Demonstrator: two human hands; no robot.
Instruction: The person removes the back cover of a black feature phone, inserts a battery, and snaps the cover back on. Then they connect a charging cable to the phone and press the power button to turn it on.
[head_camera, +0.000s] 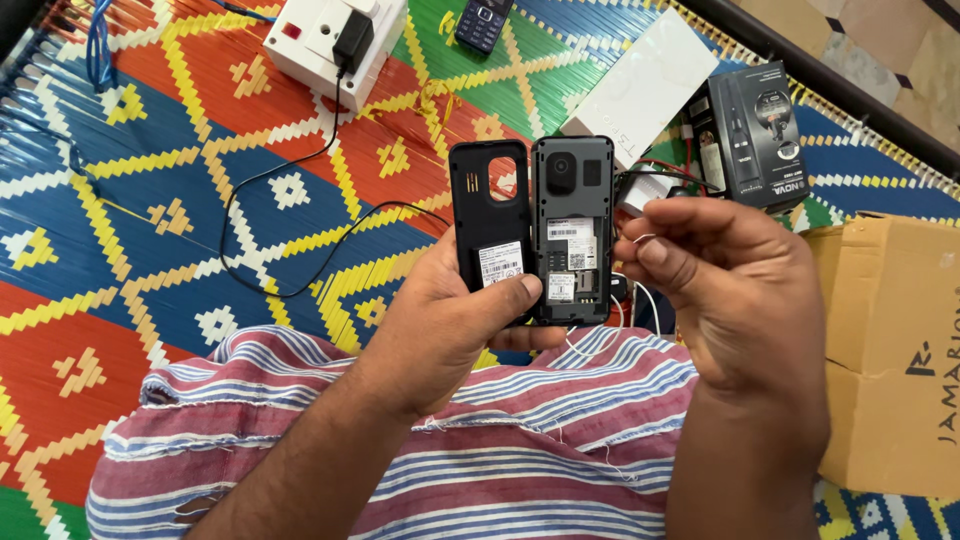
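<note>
Both phone halves (545, 232) sit in left hand (450, 320).

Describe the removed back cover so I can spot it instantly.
Start at the left hand above the striped cloth. It holds two dark slabs side by side. The back cover is the left one: a hollow shell with a cutout, unlike the opened phone.

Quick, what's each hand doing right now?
Left hand: closed, holding an opened phone and its back cover side by side.
Right hand: fingers pinched on something small; what, cannot be told.
</note>
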